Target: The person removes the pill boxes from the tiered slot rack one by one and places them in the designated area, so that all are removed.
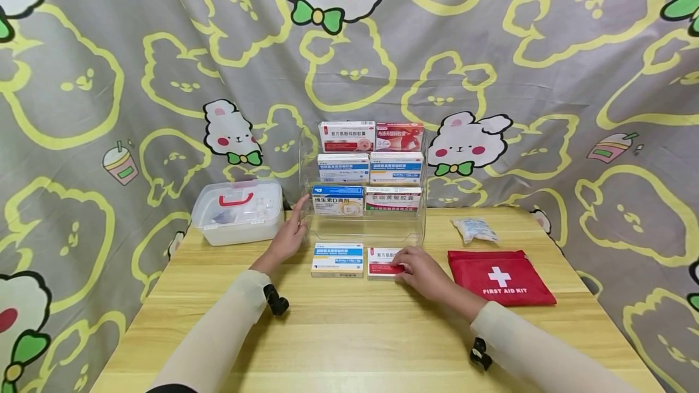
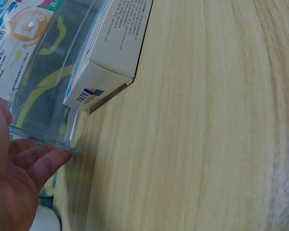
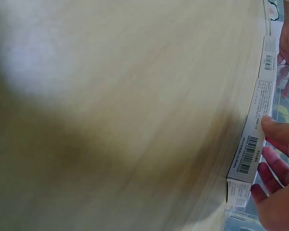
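A clear plastic tiered rack holds several medicine boxes in three rows. My left hand is at its left side; in the left wrist view, its fingers lie along the rack's lower edge, with another digit on the other side of it. Two boxes stand side by side before the rack: a blue-and-white medicine box and a red-and-white medicine box. My right hand grips the right end of the red-and-white box, its thumb on the printed side and its fingers partly behind.
At the left stands a lidded translucent tub with a red handle. A red first aid pouch lies on the right, and a small white packet sits behind it. A patterned curtain hangs behind the wooden table.
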`<state>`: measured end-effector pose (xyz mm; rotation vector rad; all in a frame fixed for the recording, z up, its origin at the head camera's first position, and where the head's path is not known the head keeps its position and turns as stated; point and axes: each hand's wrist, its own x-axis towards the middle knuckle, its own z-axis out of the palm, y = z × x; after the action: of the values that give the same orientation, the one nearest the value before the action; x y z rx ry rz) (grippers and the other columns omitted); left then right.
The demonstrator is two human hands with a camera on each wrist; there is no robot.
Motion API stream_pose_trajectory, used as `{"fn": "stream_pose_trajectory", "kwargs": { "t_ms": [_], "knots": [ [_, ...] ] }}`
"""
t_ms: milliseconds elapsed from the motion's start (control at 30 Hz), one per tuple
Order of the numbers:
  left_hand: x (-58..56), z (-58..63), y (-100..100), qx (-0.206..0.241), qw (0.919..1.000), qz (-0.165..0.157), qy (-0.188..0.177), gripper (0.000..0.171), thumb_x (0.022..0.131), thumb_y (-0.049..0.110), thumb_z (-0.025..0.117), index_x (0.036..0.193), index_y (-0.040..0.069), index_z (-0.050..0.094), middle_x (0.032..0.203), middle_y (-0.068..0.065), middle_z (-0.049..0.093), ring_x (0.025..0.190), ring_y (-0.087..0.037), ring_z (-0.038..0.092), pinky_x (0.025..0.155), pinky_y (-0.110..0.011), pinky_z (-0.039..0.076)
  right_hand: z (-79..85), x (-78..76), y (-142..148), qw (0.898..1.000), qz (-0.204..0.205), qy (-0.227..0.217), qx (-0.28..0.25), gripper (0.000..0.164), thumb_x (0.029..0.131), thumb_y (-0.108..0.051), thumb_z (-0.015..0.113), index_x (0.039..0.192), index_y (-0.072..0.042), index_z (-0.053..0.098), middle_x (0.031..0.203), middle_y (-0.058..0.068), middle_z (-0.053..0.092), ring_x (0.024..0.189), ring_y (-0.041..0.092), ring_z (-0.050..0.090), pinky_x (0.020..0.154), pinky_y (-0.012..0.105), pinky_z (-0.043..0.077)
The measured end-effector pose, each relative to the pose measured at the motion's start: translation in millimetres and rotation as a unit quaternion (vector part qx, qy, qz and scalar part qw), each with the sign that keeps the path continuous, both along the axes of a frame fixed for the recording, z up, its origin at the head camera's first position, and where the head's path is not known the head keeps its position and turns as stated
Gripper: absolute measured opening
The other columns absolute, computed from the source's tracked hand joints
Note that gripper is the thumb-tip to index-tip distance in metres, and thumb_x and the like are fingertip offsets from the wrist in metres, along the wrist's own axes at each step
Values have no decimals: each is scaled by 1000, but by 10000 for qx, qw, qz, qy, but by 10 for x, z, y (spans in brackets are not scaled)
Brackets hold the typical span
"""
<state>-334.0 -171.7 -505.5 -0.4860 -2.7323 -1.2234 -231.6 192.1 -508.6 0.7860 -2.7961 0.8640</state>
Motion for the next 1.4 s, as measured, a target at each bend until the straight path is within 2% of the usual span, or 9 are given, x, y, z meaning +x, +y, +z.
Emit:
{"fn": "stream_pose_trajectory", "kwargs": {
  "t_ms": [133,333,433,633,800,933,1033,1133,1400],
  "knots": [
    [-11,-8,-4,85,10000,-33,37,74,107,4,46,166,32,10,59,-10,45,44,-17,41,44,-32,39,6,-38,-20,10000,-20,-27,69,21,86,-8,83,106,-10,78,111,1,67,106,21,58,93,42,53],
    [-22,-24,-15,14,9998,-89,197,74,105,2,45,166,27,11,78,-25,60,44,-14,36,46,-31,37,20,-75,-49,9999,45,37,118,20,87,-8,83,106,-8,78,110,4,69,106,23,60,93,44,53],
    [-24,-27,-14,6,9998,-90,197,74,105,1,45,166,26,11,81,-24,61,44,-13,35,46,-32,37,21,-85,-56,9999,60,64,115,20,87,-8,83,106,-9,78,110,4,69,105,24,61,92,44,52],
    [-15,-14,-7,-2,9999,-81,140,75,105,2,45,166,28,10,62,-10,47,45,-14,35,48,-34,38,10,-104,-63,9999,4,55,152,21,86,-8,84,105,-9,78,110,4,69,105,24,61,91,43,53],
    [-4,-2,-4,23,9999,-78,112,75,105,2,45,166,28,10,68,-15,55,44,-14,37,47,-33,38,18,-112,-72,9997,-78,-67,201,21,86,-9,84,106,-11,78,111,3,69,105,23,60,91,43,53],
    [-3,3,-7,10,9999,-87,69,74,106,3,44,166,29,9,77,-21,62,44,-14,37,46,-32,38,18,-117,-73,9996,-108,-117,214,21,86,-9,84,106,-12,78,111,3,69,104,22,59,91,43,52],
    [-6,5,-12,30,9999,-113,45,74,106,4,43,166,29,9,99,-29,68,44,-14,37,45,-31,38,20,-116,-72,9996,-120,-128,209,21,86,-9,84,106,-12,78,110,2,69,103,21,58,91,43,52],
    [-8,2,-12,67,9999,-137,26,73,106,5,43,166,29,9,119,-34,65,43,-14,39,44,-31,39,43,-119,-72,9995,-138,-227,165,22,86,-11,84,107,-13,78,112,2,69,102,20,58,90,42,52],
    [-2,2,-9,127,9998,-116,32,75,106,4,44,166,31,9,137,-35,56,43,-15,42,44,-31,39,261,-223,-146,9982,-334,-495,-9,27,90,-16,81,116,-8,77,118,6,70,116,28,63,101,48,52]
  ]
}}
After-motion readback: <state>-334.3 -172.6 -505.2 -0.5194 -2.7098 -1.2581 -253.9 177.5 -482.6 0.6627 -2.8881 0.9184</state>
